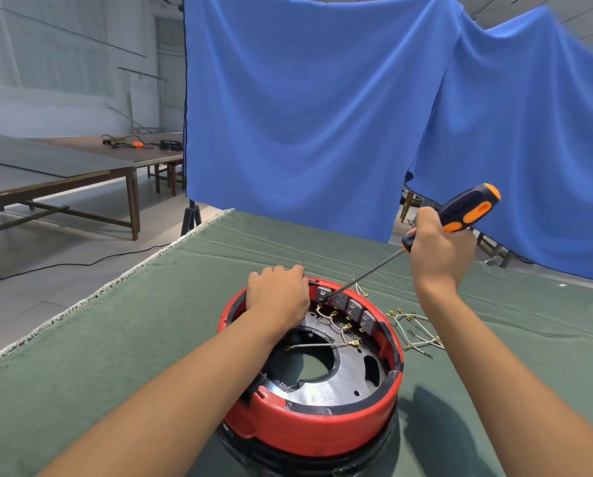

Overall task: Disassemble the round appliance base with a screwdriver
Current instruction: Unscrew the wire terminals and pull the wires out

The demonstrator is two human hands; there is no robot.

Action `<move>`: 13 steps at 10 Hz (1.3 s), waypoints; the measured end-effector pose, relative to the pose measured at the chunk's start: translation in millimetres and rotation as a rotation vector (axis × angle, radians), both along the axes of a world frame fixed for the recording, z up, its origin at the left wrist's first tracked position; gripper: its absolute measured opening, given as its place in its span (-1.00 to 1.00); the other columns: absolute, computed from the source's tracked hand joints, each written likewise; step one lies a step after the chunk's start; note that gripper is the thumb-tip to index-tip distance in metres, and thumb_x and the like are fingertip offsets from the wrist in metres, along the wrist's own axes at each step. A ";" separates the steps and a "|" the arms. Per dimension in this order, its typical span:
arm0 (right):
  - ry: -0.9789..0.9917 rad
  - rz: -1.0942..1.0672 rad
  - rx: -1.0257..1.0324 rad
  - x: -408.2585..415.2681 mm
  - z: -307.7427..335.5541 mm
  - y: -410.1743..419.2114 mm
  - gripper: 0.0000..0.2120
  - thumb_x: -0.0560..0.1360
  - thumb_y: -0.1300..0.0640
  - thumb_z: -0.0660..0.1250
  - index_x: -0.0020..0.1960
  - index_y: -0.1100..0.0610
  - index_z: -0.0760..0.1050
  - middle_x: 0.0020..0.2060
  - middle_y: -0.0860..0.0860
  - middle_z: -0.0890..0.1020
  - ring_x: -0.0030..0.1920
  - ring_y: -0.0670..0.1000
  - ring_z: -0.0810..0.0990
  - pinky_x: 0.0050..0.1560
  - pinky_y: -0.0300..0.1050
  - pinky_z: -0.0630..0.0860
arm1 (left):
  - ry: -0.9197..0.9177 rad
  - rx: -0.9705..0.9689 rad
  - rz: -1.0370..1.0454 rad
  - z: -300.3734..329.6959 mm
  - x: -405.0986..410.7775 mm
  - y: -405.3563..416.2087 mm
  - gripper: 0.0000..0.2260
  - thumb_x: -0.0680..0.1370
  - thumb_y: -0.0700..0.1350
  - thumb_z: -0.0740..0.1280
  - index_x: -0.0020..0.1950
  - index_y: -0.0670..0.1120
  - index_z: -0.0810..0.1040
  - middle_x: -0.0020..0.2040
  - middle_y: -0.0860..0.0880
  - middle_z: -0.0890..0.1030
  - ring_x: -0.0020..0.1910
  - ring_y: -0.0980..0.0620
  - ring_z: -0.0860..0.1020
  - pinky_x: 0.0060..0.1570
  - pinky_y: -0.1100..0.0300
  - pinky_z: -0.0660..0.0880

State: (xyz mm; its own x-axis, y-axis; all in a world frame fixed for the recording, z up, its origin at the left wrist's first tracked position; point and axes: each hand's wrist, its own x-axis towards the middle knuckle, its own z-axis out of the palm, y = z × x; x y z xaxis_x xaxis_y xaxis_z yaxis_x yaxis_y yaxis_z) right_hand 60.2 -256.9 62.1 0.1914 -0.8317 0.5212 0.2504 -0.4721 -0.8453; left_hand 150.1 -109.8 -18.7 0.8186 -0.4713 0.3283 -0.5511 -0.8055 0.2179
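On the green cloth (pixel 150 339), the red base (pixel 308 432) holds wired switches (pixel 346 306).

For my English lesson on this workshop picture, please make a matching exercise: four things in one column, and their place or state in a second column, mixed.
Things:
1. screwdriver
2. left hand
3. loose wires
4. blue cloth

Places or states:
A. lying on the green table cover, right of the base
B. hanging behind the table
C. gripped in the right hand
D. resting on the far rim of the red base

Pairs: 1-C, 2-D, 3-A, 4-B
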 end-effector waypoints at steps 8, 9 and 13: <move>-0.096 0.083 -0.217 -17.7 -9.1 44.8 -0.74 0.26 0.00 0.25 -0.42 0.19 0.35 -0.59 -0.01 0.46 -0.53 -0.06 0.41 -0.47 -0.19 0.40 | 0.016 -0.017 -0.004 3.4 -1.0 1.2 -0.70 0.64 0.02 -0.01 0.17 -0.04 0.45 0.15 -0.12 0.55 0.14 -0.15 0.47 0.06 0.01 0.32; -0.104 0.075 -0.226 -18.3 -6.8 47.2 -0.76 0.28 0.04 0.27 -0.41 0.19 0.35 -0.56 0.09 0.46 -0.50 -0.03 0.43 -0.44 -0.17 0.41 | 0.029 -0.014 0.004 2.9 0.0 1.3 -0.71 0.64 0.01 0.00 0.15 -0.04 0.46 0.15 -0.12 0.55 0.15 -0.16 0.47 0.05 0.02 0.30; -0.175 0.084 -0.106 -19.6 -13.2 33.3 -0.74 0.32 0.15 0.23 -0.27 0.38 0.48 -0.62 -0.11 0.51 -0.57 -0.15 0.46 -0.47 -0.35 0.41 | 0.032 0.000 -0.005 4.9 -2.0 1.8 -0.70 0.65 0.02 -0.01 0.19 -0.04 0.45 0.16 -0.12 0.55 0.16 -0.15 0.46 0.08 0.00 0.30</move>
